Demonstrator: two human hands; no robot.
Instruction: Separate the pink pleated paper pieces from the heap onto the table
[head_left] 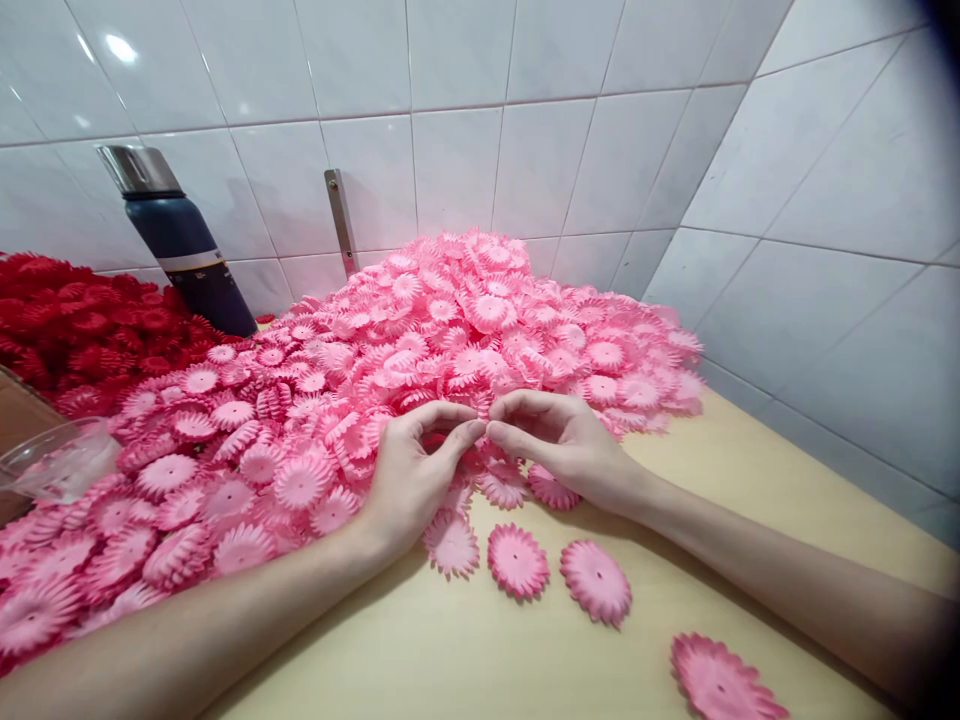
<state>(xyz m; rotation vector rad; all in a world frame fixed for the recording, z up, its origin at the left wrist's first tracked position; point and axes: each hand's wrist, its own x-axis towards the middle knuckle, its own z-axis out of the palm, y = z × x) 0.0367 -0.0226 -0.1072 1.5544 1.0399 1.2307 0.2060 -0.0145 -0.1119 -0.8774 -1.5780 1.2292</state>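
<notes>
My left hand (427,455) is closed in a pinch, thumb against fingertips, in front of a big pile of pink artificial flower pieces (491,312). Facing it, my right hand (574,445) pinches in the same way, and the fingertips of both hands nearly meet. Between them shows a small pink flower piece (482,408), seen edge-on and mostly covered by the fingers. Loose scalloped flower pieces with a small centre hole lie below the hands, among them a darker-edged one (517,561) and a paler one (597,582).
A pile of red flower pieces (97,325) lies at the left, beside a dark blue bottle (199,240) with a metal cap. A clear plastic cup (64,465) and a cardboard box (22,420) sit at the left edge. Tiled walls (450,160) border the pale table (420,650).
</notes>
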